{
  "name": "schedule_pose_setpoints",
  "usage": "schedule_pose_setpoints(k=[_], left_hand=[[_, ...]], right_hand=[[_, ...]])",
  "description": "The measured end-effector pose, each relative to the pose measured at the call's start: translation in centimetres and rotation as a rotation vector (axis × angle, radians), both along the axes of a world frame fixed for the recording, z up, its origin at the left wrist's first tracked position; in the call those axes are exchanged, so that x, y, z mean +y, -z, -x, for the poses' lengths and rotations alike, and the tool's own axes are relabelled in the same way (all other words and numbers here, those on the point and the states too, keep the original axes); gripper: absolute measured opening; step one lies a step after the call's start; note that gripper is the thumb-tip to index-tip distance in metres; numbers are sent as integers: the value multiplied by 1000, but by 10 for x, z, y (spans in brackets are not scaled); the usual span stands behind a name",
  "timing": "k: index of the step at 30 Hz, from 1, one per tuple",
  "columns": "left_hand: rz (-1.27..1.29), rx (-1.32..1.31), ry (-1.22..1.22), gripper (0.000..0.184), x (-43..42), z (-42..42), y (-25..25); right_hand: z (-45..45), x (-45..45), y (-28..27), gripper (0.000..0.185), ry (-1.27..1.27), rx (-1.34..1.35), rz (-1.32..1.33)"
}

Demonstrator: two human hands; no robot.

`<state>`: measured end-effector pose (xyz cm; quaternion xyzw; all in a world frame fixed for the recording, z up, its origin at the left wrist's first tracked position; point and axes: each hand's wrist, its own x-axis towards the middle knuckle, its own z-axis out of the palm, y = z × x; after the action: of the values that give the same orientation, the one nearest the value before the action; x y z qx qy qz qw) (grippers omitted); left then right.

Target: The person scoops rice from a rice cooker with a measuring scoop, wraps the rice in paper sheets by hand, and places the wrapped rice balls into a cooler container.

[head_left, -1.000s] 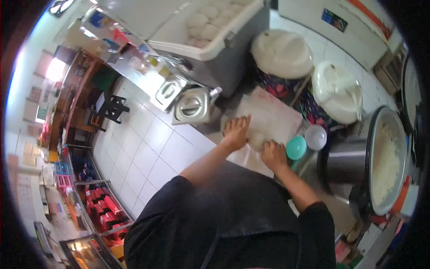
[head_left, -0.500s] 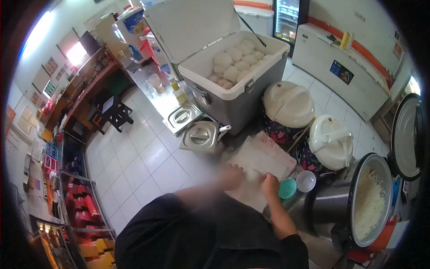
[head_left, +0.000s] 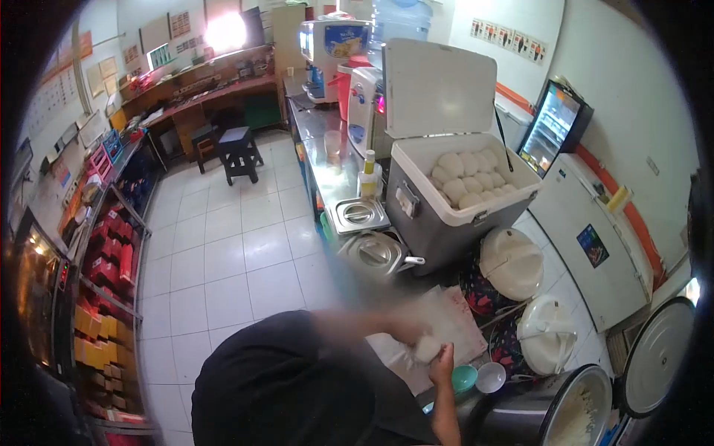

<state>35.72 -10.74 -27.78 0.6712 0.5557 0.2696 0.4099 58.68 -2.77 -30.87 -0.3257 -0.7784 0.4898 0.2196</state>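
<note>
Above the stack of white wrapping paper (head_left: 465,316), a small white wrapped bundle (head_left: 428,348) sits between my two hands. My left hand (head_left: 407,328) is at its upper left side, partly smeared by a hazy patch in the view, its fingers seemingly closed around it. On the bundle's right side, my right hand (head_left: 444,360) has its fingers curled in and the thumb up. Close by my right wrist stand a green bowl (head_left: 464,378) and a clear white bowl (head_left: 491,377). A large pot of cooked white rice (head_left: 581,416) is at the lower right.
An open cooler (head_left: 454,245) holds several round white bundles. Lidded steel pans (head_left: 372,253) stand left of it. Two containers with white lids (head_left: 513,264) are beyond the paper. The pot's round lid (head_left: 656,357) stands at the right. Shelves with red boxes (head_left: 104,253) line the left.
The head view has swung left and up, so the room shifts right and down. The white bundle now shows plainly between my hands, which are closer together.
</note>
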Motion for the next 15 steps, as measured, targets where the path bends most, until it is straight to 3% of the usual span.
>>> schedule_pose_setpoints(k=[2, 5, 6, 7, 9, 12, 15], left_hand=[[-58, -73, 69, 52, -23, -9, -70], [10, -351, 93, 48, -48, -16, -123], [-40, -319, 96, 49, -58, -20, -140], [-90, -287, 98, 51, -66, -24, -155], [-304, -259, 77, 60, -71, -28, -151], [-722, -325, 130, 63, -76, -46, -178], [-631, -345, 303, 58, -82, -61, -188]], right_hand=[[-12, 7, 4, 13, -92, 153, 88], [-14, -16, -81, 8, -221, 275, 422], [-15, -19, -98, 9, -272, 304, 522], [-14, -21, -115, 15, -299, 350, 809], [-7, -32, -157, 32, -450, 290, 761], [-3, -52, -185, 33, -528, 297, 732], [-3, -65, -196, 35, -506, 368, 724]])
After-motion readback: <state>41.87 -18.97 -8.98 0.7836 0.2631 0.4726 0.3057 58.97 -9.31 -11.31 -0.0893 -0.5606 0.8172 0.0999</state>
